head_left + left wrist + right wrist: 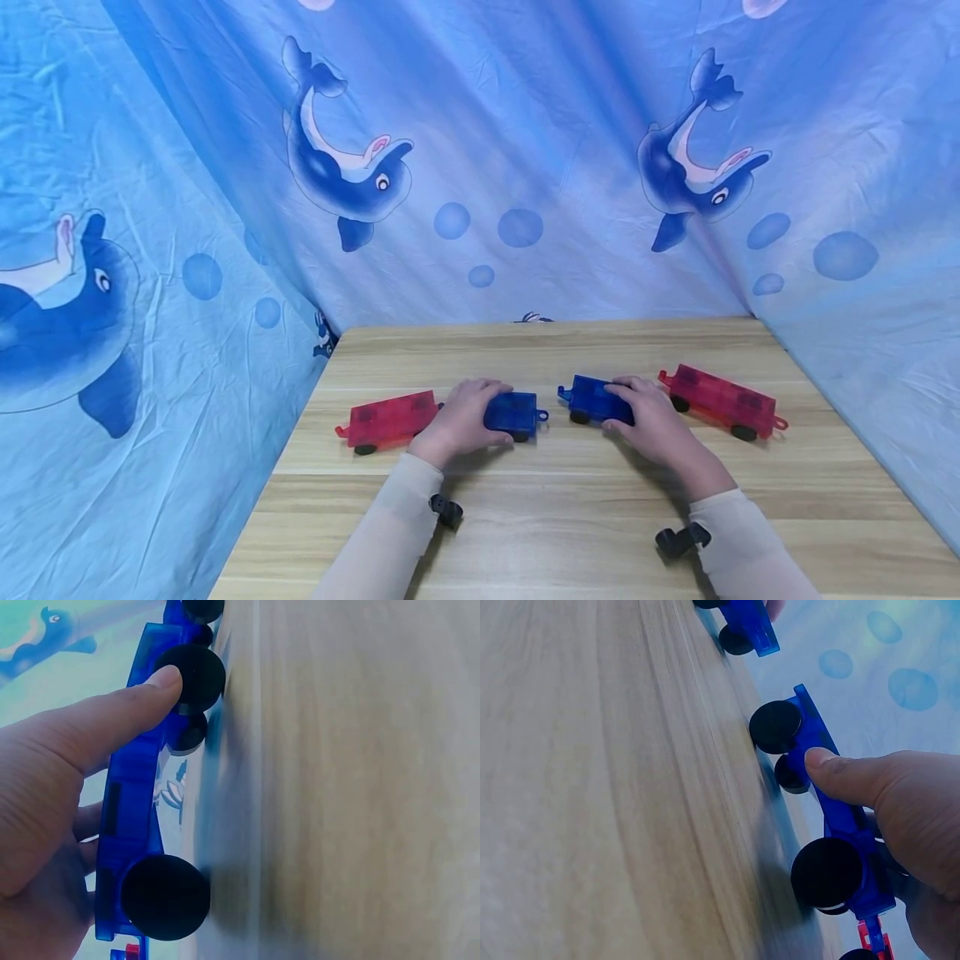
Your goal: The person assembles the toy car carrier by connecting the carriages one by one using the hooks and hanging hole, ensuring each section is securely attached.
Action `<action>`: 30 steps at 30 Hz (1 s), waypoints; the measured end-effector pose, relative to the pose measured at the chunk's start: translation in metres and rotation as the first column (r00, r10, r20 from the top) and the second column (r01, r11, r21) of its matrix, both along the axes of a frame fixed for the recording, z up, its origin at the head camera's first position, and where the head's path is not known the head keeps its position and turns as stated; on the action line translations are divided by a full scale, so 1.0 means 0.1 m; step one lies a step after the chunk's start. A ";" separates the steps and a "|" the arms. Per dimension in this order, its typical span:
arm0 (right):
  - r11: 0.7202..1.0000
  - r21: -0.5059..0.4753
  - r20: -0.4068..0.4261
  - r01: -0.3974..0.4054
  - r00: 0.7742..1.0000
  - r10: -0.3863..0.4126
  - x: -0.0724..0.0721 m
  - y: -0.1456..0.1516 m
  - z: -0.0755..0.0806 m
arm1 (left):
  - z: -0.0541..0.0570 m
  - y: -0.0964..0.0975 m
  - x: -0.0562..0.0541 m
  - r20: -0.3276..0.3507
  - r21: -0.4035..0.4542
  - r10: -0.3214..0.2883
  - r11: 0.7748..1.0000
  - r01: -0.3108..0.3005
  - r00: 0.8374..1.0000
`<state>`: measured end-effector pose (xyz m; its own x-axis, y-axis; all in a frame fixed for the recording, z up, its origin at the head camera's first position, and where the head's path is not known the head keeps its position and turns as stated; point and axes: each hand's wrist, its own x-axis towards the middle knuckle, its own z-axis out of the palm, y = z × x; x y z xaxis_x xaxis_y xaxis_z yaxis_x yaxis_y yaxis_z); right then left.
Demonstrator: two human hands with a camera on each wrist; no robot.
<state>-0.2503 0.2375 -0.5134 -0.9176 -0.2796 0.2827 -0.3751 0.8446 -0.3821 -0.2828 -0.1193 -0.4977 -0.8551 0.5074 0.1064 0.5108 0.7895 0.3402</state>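
My left hand (463, 418) grips a see-through blue toy train car (517, 410) with black wheels. In the left wrist view the thumb (142, 705) lies along its side, its tip over a wheel. My right hand (654, 423) holds a second blue car (592, 395), thumb on one side of it. The blue cars face each other across a short gap, the left one's ring toward the right one's hook. Behind the left blue car stands a red car (392, 418), its near end partly hidden by the hand. Another red car (722, 397) stands beyond my right hand.
All the cars stand on a light wood-grain table (525, 517). Its back edge meets a blue dolphin-print curtain (480, 150), which also hangs along both sides. Small black devices (447, 510) are strapped to both sleeves.
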 end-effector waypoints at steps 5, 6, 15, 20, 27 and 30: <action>1.000 -0.005 0.004 -0.002 1.000 0.002 0.01 0.00 -0.01 | 0.01 0.02 0.01 -0.006 -0.007 0.002 1.000 -0.002 1.000; 1.000 -0.005 0.003 -0.003 1.000 0.003 0.01 0.00 -0.01 | 0.01 0.02 0.01 -0.006 -0.008 0.005 1.000 -0.005 1.000; 1.000 0.002 0.021 0.004 1.000 -0.004 0.01 -0.01 0.01 | 0.00 0.02 0.01 -0.008 0.019 0.011 1.000 -0.011 1.000; 1.000 0.000 0.031 0.000 1.000 0.000 0.02 -0.01 0.02 | 0.01 0.03 0.02 -0.014 0.023 0.003 1.000 -0.003 1.000; 1.000 -0.004 0.047 0.007 0.999 -0.006 0.03 0.00 0.01 | 0.02 0.02 0.03 0.012 0.050 0.016 0.999 -0.016 1.000; 1.000 -0.006 0.048 0.012 0.999 -0.012 0.03 0.00 0.00 | 0.02 0.02 0.02 0.020 0.064 0.022 0.998 -0.024 1.000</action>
